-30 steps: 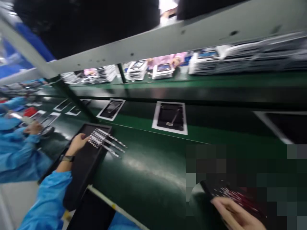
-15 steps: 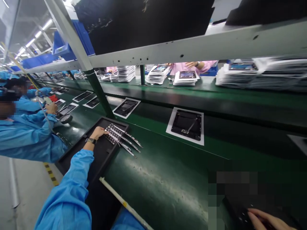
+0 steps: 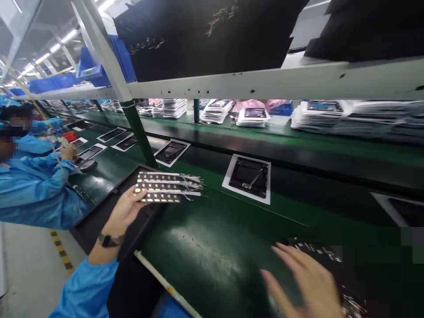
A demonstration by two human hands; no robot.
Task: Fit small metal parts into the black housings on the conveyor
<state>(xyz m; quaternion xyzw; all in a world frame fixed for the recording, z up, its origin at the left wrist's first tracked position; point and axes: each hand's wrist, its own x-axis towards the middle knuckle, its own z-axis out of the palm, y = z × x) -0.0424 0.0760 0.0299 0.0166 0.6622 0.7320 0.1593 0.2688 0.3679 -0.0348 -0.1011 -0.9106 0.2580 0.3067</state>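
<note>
My left hand [image 3: 127, 207] grips the near-left edge of a flat sheet of small parts [image 3: 157, 187], with several pale strips running across it and trailing off its right side. The sheet is lifted over a black tray [image 3: 99, 229]. At the lower right, my right hand [image 3: 306, 282] has its fingers spread, with nothing seen in them. It is over or beside a dark panel with small metal parts [image 3: 318, 249], partly covered by the hand and by blurred blocks; I cannot tell whether they touch.
Dark device housings on white sheets [image 3: 250, 176] lie along the green bench [image 3: 198, 247]. A green post [image 3: 141, 132] rises behind the tray. Stacks of white sheets [image 3: 364, 119] stand across the bench. Co-workers in blue sleeves [image 3: 33, 190] work at the left.
My left hand has lifted the sheet of parts from the tray, bringing it nearer. My right hand has moved up and left from the lower right corner, its fingers now spread.
</note>
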